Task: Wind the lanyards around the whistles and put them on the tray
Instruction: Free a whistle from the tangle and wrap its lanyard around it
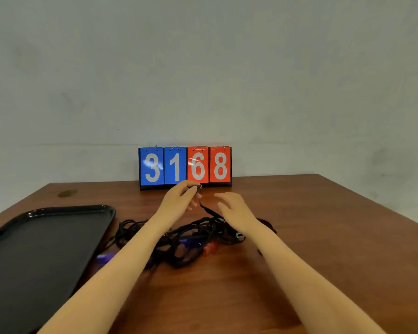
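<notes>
The left hand (182,195) pinches a small metal clip with a black lanyard (209,212) hanging from it down to the tangled pile (191,239) on the table (323,237). The right hand (232,207) hovers beside it, fingers loosely spread. The black tray (46,237) lies left.

Place: we take this for a plain staged recording room, not a home or a shop.
Wall: we see a bare grey-white wall (203,68) right behind the table, faintly smudged.
Table: we see a brown wood-look table (323,237) pushed against that wall.
Marker: we see a flip scoreboard (185,166) at the table's far edge, blue cards 3 and 1, red cards 6 and 8.
</notes>
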A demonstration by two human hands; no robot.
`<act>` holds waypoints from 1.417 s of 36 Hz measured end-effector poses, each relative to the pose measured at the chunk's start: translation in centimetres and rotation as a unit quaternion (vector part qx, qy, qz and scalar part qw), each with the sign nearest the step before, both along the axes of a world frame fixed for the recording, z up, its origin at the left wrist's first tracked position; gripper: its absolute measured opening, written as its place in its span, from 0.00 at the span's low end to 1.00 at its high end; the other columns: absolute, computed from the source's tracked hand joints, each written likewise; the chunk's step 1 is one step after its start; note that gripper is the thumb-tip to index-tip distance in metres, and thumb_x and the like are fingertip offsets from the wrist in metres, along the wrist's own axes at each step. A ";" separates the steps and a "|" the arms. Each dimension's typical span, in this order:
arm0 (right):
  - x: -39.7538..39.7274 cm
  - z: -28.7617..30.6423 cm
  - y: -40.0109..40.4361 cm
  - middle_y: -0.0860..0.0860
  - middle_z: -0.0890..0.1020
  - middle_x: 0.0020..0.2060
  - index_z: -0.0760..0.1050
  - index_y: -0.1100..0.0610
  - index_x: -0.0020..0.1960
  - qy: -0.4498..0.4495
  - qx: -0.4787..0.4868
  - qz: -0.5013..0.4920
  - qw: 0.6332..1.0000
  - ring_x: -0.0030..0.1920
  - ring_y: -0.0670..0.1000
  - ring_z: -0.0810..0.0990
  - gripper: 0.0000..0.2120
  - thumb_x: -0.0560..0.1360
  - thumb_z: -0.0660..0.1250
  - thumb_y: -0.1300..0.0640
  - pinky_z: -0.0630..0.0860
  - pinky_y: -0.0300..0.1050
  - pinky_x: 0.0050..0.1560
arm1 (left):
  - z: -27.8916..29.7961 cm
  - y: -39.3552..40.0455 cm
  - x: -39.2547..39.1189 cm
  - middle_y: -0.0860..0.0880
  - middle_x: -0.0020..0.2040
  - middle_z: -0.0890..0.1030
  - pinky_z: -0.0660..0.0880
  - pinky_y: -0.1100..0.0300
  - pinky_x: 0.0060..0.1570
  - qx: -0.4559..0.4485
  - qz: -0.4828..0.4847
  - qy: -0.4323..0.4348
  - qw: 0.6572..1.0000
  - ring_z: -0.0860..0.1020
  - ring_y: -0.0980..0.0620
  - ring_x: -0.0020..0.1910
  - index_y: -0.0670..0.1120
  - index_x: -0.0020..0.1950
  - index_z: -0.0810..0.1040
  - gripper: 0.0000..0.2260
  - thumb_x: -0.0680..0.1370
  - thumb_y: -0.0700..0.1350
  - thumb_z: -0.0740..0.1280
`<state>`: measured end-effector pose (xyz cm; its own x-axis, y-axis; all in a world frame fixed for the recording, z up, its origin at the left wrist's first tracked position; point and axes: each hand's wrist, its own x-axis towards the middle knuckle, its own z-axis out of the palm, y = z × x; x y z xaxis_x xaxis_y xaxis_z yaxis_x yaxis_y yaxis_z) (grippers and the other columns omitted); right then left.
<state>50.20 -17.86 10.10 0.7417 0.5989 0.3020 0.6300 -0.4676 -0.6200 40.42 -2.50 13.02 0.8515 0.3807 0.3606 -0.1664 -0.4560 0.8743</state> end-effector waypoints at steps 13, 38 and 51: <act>-0.6 -1.5 1.6 0.48 0.78 0.42 0.72 0.50 0.46 0.025 0.098 0.001 0.995 0.44 0.45 0.77 0.10 0.82 0.54 0.52 0.72 0.38 0.44 | -1.4 2.7 0.3 0.49 0.33 0.73 0.72 0.59 0.34 -0.250 0.074 0.024 0.965 0.67 0.54 0.27 0.44 0.49 0.77 0.10 0.83 0.46 0.58; -1.4 -1.8 1.7 0.44 0.78 0.40 0.75 0.51 0.48 0.031 0.164 -0.076 0.983 0.42 0.42 0.76 0.06 0.81 0.60 0.52 0.67 0.31 0.38 | -2.0 0.8 -0.6 0.43 0.54 0.78 0.78 0.54 0.53 -0.429 -0.088 -0.008 0.899 0.80 0.46 0.56 0.40 0.57 0.75 0.08 0.79 0.35 0.65; -1.6 -2.0 1.9 0.42 0.78 0.42 0.75 0.50 0.47 0.024 0.121 -0.044 0.991 0.46 0.40 0.76 0.06 0.80 0.61 0.53 0.67 0.30 0.42 | -1.7 1.1 -0.9 0.42 0.57 0.81 0.75 0.55 0.59 -0.554 -0.084 -0.096 0.823 0.79 0.49 0.57 0.41 0.57 0.78 0.09 0.78 0.36 0.66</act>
<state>48.58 -15.92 8.12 0.8048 0.4453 0.3924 0.5606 -0.3535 -0.7488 39.51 -1.44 11.28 0.8931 0.4498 0.0052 -0.3295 0.6461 0.6884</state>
